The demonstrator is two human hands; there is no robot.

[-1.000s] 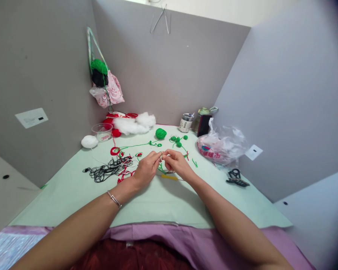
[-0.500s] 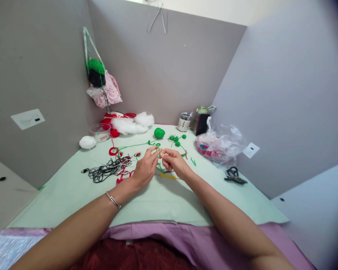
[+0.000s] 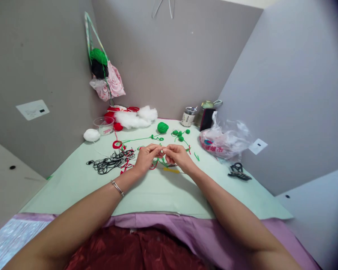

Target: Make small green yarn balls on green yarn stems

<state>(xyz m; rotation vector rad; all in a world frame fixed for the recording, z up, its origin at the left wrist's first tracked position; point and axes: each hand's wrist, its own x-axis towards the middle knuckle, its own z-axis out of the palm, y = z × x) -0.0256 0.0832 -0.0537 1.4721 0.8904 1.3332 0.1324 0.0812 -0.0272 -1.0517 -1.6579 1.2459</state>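
Observation:
My left hand (image 3: 147,159) and my right hand (image 3: 178,154) meet over the middle of the table, thumbs and fingertips pinched together. Between them is green yarn (image 3: 160,144), of which only a small bit shows; the fingers hide the rest. Loose green strands (image 3: 162,162) lie under and behind the hands. Just below my right hand rests a thin tool with a yellow handle (image 3: 171,170), like a crochet hook. Beyond the fingers sits a green yarn ball (image 3: 162,128), with small green knitted balls (image 3: 180,138) to its right.
At left lie tangled black cord (image 3: 107,164), a red ring (image 3: 117,144), a white yarn ball (image 3: 91,135) and a clear tub (image 3: 104,129). White stuffing (image 3: 132,119) is behind. At right are a can (image 3: 188,117), a plastic bag (image 3: 224,142) and a black hair claw (image 3: 239,172).
The whole view has tilted down slightly, so the scene sits higher and further right. Both hands stay together; the fingertips have closed in, and less green yarn shows between them.

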